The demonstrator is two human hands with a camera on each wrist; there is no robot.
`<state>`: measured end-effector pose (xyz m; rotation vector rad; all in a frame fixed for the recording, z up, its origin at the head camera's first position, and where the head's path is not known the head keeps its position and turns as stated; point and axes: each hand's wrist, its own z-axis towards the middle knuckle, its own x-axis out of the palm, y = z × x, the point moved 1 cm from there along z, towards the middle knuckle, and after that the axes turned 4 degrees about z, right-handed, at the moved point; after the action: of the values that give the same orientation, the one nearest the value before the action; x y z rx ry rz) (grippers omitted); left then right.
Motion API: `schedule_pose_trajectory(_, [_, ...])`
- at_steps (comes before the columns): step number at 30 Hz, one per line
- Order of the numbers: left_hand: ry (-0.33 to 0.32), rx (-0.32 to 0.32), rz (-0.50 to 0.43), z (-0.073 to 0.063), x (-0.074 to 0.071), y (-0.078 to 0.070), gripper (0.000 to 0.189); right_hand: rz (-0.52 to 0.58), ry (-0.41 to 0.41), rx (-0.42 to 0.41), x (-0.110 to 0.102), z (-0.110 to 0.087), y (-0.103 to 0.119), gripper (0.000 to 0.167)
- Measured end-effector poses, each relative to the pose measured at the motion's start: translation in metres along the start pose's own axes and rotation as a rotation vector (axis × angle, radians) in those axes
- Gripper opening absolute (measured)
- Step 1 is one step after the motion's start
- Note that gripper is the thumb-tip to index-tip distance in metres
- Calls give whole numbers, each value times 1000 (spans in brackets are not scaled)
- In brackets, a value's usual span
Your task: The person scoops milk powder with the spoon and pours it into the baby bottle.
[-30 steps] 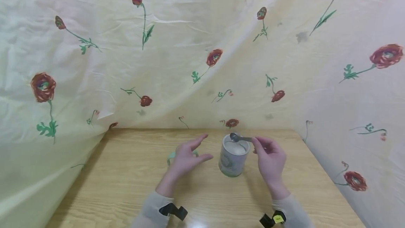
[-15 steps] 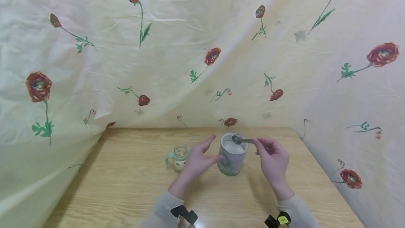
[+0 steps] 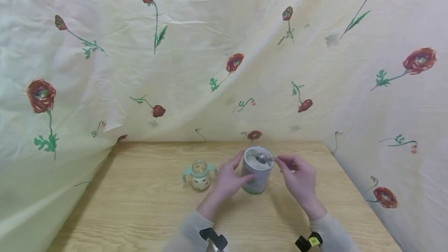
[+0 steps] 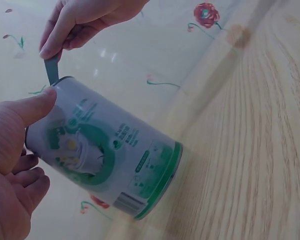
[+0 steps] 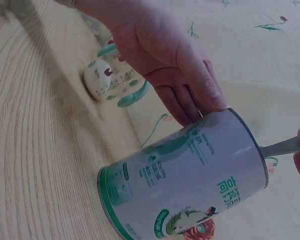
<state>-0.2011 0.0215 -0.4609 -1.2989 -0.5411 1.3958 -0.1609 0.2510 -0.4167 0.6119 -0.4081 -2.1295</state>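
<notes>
A white and green milk powder can (image 3: 263, 177) stands upright on the table, lidless, with pale powder (image 3: 251, 160) inside. My left hand (image 3: 229, 180) holds it from the left, thumb on the near side close to the rim and fingers reaching round the far side. Between thumb and fingertips, my right hand (image 3: 300, 176) pinches the grey handle of a measuring scoop (image 3: 261, 158). The scoop's bowl is inside the can's mouth, over the powder. In the left wrist view the handle (image 4: 51, 70) slants over the rim; the can hides the bowl there.
To the left of the can stands an uncapped baby bottle (image 3: 200, 182) with two mint handles and a printed body. The wooden table (image 3: 147, 205) ends at a flowered cloth (image 3: 189, 69) hanging behind and at both sides.
My left hand has moved right from beside the bottle and taken hold of the can, uncovering the bottle. The scoop in my right hand has lowered further into the can's mouth.
</notes>
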Motion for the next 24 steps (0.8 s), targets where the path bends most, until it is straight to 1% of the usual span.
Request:
schedule_pose_trajectory(4, [-19, -6, -17, 1, 5, 0, 94, -48, 53, -82, -2, 2, -3, 25])
schedule_pose_trajectory(11, [-48, -7, -26, 5, 12, 4, 95, -132, 158, -167, -4, 7, -7, 22])
schedule_pose_trajectory(19, [-60, -29, -41, 9, 20, 8, 100, -221, 306, -295, 0, 11, -11, 25])
schedule_pose_trajectory(22, [-66, -27, -52, 9, 23, 9, 101, -234, 358, -325, 2, 14, -11, 26])
schedule_pose_trajectory(24, [-71, -25, -66, 10, 24, 9, 102, -236, 387, -327, 4, 15, -11, 25])
